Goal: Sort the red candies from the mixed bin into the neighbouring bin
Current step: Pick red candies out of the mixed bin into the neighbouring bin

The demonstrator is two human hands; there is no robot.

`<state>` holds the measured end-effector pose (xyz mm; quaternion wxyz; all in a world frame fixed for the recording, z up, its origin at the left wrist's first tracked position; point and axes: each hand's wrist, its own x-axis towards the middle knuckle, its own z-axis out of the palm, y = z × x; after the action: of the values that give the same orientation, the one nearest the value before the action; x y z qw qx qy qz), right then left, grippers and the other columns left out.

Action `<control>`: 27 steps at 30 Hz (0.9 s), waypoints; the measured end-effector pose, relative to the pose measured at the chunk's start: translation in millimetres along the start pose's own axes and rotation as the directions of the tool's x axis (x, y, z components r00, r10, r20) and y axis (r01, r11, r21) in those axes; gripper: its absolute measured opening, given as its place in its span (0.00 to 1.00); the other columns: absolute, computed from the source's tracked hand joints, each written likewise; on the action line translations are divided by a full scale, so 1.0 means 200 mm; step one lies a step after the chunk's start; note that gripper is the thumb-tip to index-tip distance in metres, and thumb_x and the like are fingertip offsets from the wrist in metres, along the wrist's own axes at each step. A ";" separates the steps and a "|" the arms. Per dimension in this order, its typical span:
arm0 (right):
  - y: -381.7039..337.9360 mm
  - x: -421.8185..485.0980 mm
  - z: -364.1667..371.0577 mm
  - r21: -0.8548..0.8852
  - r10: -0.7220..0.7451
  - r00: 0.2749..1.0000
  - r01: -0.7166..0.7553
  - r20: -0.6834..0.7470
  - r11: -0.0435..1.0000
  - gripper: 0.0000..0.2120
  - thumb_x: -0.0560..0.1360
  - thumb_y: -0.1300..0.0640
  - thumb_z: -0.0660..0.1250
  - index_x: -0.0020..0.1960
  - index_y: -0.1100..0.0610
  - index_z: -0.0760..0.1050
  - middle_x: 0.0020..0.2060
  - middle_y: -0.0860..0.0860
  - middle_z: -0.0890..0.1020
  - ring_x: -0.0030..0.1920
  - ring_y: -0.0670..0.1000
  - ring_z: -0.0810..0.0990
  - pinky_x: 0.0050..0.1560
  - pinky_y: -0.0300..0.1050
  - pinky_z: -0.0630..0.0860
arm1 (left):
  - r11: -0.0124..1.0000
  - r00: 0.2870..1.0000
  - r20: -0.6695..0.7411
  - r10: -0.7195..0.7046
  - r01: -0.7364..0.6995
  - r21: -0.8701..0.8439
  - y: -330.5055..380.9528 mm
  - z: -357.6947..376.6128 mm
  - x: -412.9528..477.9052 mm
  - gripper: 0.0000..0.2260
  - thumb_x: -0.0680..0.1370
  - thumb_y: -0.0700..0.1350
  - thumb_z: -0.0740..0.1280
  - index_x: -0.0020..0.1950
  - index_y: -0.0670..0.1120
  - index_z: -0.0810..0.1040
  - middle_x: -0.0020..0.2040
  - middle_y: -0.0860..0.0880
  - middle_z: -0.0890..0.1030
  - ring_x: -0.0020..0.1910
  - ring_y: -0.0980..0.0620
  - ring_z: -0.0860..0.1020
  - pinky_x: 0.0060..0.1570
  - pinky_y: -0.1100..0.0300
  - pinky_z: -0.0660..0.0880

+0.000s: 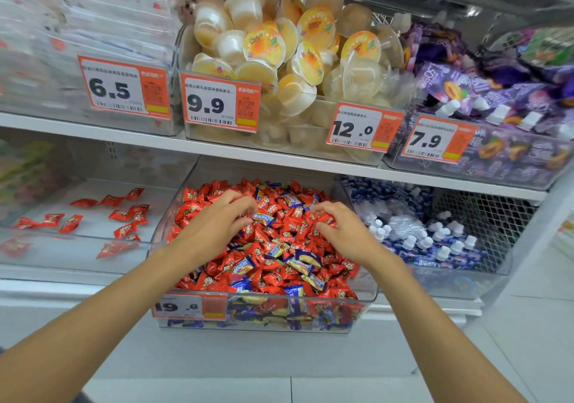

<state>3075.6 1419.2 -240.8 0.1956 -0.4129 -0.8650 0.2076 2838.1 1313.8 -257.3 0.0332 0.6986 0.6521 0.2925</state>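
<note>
The clear mixed bin on the lower shelf is heaped with red candies and blue-and-yellow candies. My left hand lies on the pile's left part, its fingers and thumb curled round red candies beside a blue candy. My right hand is on the right part of the pile, with fingers and thumb curled onto red candies. The neighbouring bin to the left holds several loose red candies spread over its floor.
A bin of blue pouches with white caps stands right of the mixed bin. The upper shelf carries bins of jelly cups and purple pouches with price tags. Tiled floor lies below.
</note>
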 end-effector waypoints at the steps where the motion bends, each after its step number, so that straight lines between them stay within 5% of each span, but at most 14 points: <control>1: 0.00 0.00 0.03 -0.069 0.007 0.999 -0.004 0.039 0.998 0.15 0.80 0.54 0.61 0.67 0.49 0.70 0.60 0.52 0.72 0.65 0.53 0.66 0.64 0.46 0.64 | 0.999 0.999 0.054 -0.009 0.007 0.036 -0.01 0.01 0.00 0.10 0.81 0.48 0.59 0.62 0.57 0.72 0.60 0.54 0.69 0.44 0.53 0.75 0.46 0.54 0.75; 3: -0.01 0.01 0.08 -0.156 0.022 0.994 -0.005 0.111 0.988 0.21 0.80 0.49 0.60 0.72 0.47 0.65 0.67 0.54 0.68 0.69 0.55 0.61 0.70 0.52 0.59 | 0.996 0.988 0.152 -0.033 0.020 0.089 -0.02 0.04 0.00 0.14 0.82 0.48 0.56 0.66 0.59 0.72 0.65 0.53 0.67 0.47 0.52 0.77 0.47 0.54 0.76; 5: -0.02 0.02 0.12 -0.148 0.014 0.987 0.010 0.159 0.989 0.21 0.80 0.48 0.61 0.72 0.46 0.65 0.69 0.54 0.65 0.71 0.56 0.59 0.72 0.54 0.58 | 0.993 0.982 0.188 -0.020 -0.003 0.121 -0.02 0.04 0.00 0.13 0.82 0.49 0.55 0.61 0.58 0.76 0.69 0.51 0.66 0.50 0.49 0.78 0.50 0.51 0.76; 8: -0.02 0.02 0.15 -0.037 -0.016 0.985 0.023 0.174 0.999 0.15 0.78 0.50 0.65 0.64 0.49 0.71 0.65 0.53 0.67 0.67 0.54 0.65 0.69 0.48 0.63 | 0.994 0.968 0.248 -0.033 0.007 0.105 -0.01 0.03 -0.01 0.14 0.81 0.57 0.54 0.58 0.57 0.76 0.70 0.49 0.64 0.58 0.48 0.75 0.59 0.52 0.72; 11: -0.02 0.01 0.15 0.042 -0.039 0.992 0.034 0.121 0.999 0.05 0.77 0.54 0.67 0.51 0.53 0.73 0.56 0.52 0.70 0.58 0.51 0.70 0.58 0.41 0.65 | 0.993 0.963 0.267 -0.021 -0.011 0.117 -0.01 0.02 -0.02 0.24 0.71 0.68 0.57 0.63 0.60 0.73 0.71 0.52 0.63 0.56 0.51 0.75 0.56 0.56 0.72; 15: -0.03 0.02 0.10 0.120 -0.053 0.998 0.048 0.037 0.992 0.04 0.76 0.58 0.67 0.47 0.51 0.73 0.51 0.50 0.73 0.54 0.47 0.70 0.55 0.42 0.65 | 0.968 0.953 0.304 -0.017 -0.061 0.245 0.00 0.03 -0.01 0.25 0.75 0.57 0.66 0.71 0.61 0.66 0.72 0.52 0.63 0.45 0.55 0.74 0.50 0.58 0.74; 18: -0.04 0.01 0.07 0.140 -0.053 0.998 0.049 0.025 0.989 0.07 0.76 0.59 0.68 0.51 0.48 0.75 0.54 0.49 0.75 0.55 0.45 0.71 0.57 0.40 0.64 | 0.970 0.950 0.311 -0.013 -0.063 0.233 0.01 0.03 0.00 0.18 0.75 0.55 0.67 0.66 0.59 0.74 0.69 0.53 0.66 0.53 0.52 0.76 0.54 0.55 0.74; 22: -0.03 0.01 0.07 0.158 -0.037 0.999 0.038 -0.011 0.987 0.06 0.76 0.58 0.68 0.49 0.48 0.76 0.53 0.46 0.79 0.56 0.47 0.75 0.58 0.42 0.69 | 0.995 0.970 0.244 0.017 -0.040 0.093 -0.01 0.03 0.00 0.15 0.75 0.53 0.69 0.61 0.54 0.78 0.60 0.54 0.73 0.56 0.53 0.74 0.58 0.55 0.72; 27: -0.08 -0.01 0.05 0.196 -0.035 0.995 0.054 -0.098 0.979 0.02 0.77 0.58 0.68 0.47 0.51 0.75 0.48 0.41 0.78 0.48 0.44 0.77 0.50 0.39 0.69 | 0.999 0.999 -0.027 0.041 -0.042 -0.028 0.00 0.00 -0.01 0.17 0.74 0.50 0.69 0.62 0.48 0.79 0.48 0.54 0.75 0.44 0.56 0.73 0.49 0.62 0.70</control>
<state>3060.2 1406.4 -240.9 0.2808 -0.3812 -0.8388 0.2688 2837.4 1311.2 -258.6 0.0284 0.7075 0.6336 0.3118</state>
